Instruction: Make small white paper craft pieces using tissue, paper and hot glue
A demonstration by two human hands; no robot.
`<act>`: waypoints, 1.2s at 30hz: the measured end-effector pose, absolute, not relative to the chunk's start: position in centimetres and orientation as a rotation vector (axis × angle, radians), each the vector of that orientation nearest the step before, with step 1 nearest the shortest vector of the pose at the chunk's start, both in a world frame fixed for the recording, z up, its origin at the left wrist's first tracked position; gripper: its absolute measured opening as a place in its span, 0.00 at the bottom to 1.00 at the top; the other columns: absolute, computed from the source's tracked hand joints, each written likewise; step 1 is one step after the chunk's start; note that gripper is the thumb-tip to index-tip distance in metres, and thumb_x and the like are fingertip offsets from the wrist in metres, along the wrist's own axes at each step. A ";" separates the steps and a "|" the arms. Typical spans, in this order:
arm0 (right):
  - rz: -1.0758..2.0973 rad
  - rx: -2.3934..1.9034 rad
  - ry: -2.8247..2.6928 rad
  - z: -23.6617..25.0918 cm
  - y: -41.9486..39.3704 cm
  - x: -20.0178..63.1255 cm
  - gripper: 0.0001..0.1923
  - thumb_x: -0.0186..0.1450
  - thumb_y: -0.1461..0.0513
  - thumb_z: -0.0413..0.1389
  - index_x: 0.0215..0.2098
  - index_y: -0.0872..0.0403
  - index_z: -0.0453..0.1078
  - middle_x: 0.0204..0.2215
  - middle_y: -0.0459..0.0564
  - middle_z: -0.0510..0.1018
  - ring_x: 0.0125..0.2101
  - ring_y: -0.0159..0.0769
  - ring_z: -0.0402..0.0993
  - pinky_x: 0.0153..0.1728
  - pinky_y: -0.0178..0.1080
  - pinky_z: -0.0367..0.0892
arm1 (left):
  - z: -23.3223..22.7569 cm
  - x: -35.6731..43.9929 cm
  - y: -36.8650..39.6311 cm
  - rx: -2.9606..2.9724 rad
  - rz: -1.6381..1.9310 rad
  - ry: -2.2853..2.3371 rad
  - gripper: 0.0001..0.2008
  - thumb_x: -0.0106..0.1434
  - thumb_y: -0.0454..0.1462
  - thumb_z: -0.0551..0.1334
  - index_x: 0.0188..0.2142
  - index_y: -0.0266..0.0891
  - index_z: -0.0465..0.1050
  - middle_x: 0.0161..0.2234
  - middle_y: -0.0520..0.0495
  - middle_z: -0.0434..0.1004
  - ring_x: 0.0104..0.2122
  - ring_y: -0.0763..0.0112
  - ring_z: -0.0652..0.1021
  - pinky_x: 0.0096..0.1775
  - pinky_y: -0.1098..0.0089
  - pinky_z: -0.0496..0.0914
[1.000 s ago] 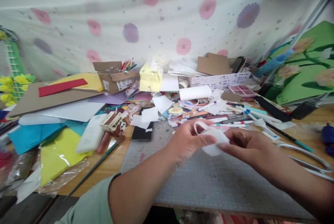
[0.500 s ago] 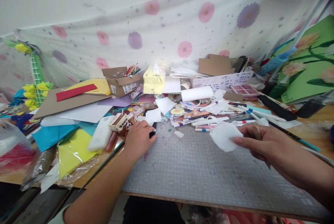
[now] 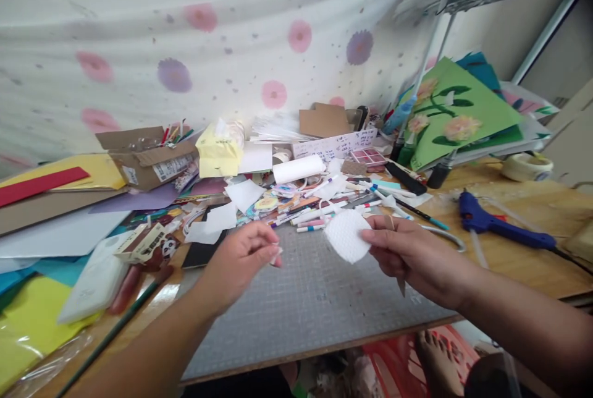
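Observation:
My right hand (image 3: 403, 249) is closed, pinching a white, rounded, dimpled cotton pad (image 3: 347, 236) between thumb and fingers. A thin pointed tool (image 3: 401, 285) sticks out below the same hand; the rest of it is hidden in the palm. Left of the pad, my left hand (image 3: 248, 262) is raised over the grey cutting mat (image 3: 296, 317), thumb and fingers pinched on a small white scrap (image 3: 277, 254). Both hands hover above the mat, apart from each other.
Behind the mat lies a heap of markers (image 3: 319, 215) with a white paper roll (image 3: 299, 169). A blue glue gun (image 3: 504, 225) rests at right. Coloured sheets, a panda-printed box (image 3: 148, 246) and a brush (image 3: 115, 324) lie at left. A yellow tissue pack (image 3: 217, 154) stands behind.
The view has swung to the right, bringing the glue gun in. My left hand has come off the mat's left side with the scrap that lay on the mat. The right hand keeps the pad.

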State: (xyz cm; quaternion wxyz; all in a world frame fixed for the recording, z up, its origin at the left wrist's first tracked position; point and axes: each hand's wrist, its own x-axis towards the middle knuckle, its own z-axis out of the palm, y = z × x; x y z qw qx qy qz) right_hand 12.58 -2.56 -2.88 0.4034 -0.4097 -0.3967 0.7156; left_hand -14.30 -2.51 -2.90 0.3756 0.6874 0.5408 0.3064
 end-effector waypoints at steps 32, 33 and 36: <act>1.857 -1.082 -0.852 -3.8 -0.5 12.5 0.14 0.60 0.59 0.58 0.21 0.56 0.63 0.12 0.36 0.58 0.11 0.18 0.44 0.13 0.28 0.37 | -4.4 -8.1 -1.0 2.379 1.201 0.717 0.06 0.56 0.28 0.63 0.31 0.39 0.76 0.52 0.43 0.62 0.27 0.79 0.69 0.32 0.70 0.68; 1.871 -1.066 -0.855 -3.7 -0.6 12.4 0.13 0.60 0.59 0.58 0.22 0.56 0.64 0.11 0.36 0.57 0.11 0.18 0.43 0.13 0.28 0.37 | -4.3 -8.3 -1.0 2.446 1.200 0.716 0.07 0.56 0.28 0.63 0.31 0.40 0.76 0.53 0.43 0.63 0.28 0.77 0.69 0.32 0.69 0.68; 1.925 -1.010 -0.899 -3.4 -0.9 12.3 0.07 0.61 0.60 0.57 0.30 0.55 0.68 0.12 0.35 0.58 0.11 0.17 0.40 0.13 0.27 0.34 | -4.1 -8.7 -1.0 2.698 1.253 0.761 0.09 0.54 0.28 0.65 0.31 0.45 0.77 0.46 0.46 0.73 0.37 0.65 0.69 0.39 0.61 0.65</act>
